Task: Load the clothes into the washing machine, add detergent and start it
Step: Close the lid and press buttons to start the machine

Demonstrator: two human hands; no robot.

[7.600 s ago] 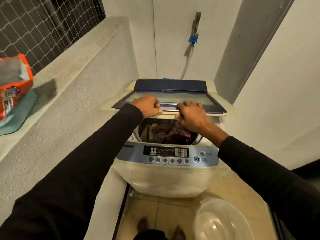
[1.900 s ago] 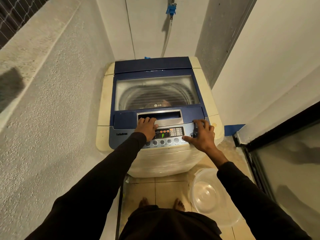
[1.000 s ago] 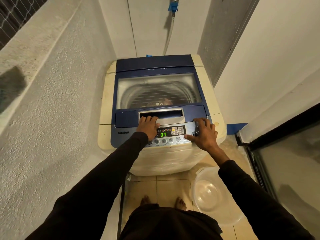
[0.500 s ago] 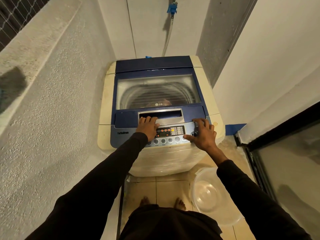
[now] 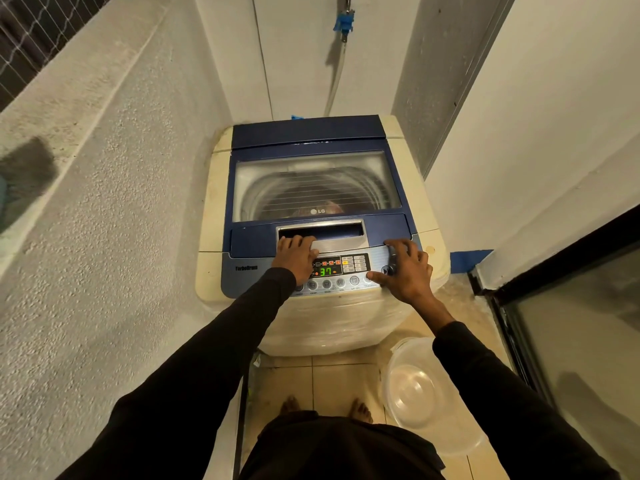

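The top-loading washing machine (image 5: 420,216) stands before me with its blue glass lid (image 5: 317,185) closed. Clothes (image 5: 330,206) show dimly through the glass. The control panel (image 5: 349,265) is lit and its display reads a green 37. My left hand (image 5: 295,255) rests flat on the panel's left part, fingers reaching the lid handle recess. My right hand (image 5: 405,268) lies spread over the panel's right end, its fingers on the round buttons there.
A clear plastic basin (image 5: 422,393) sits on the tiled floor to the right of my feet. A rough concrete wall (image 5: 104,237) runs along the left. A dark glass sliding door (image 5: 571,323) is on the right. A tap with a blue fitting (image 5: 343,24) is above the machine.
The lid, open 7.6 s ago, is now closed. Both hands have stayed on the panel over the last second. The display switched between lit icons and the green 37.
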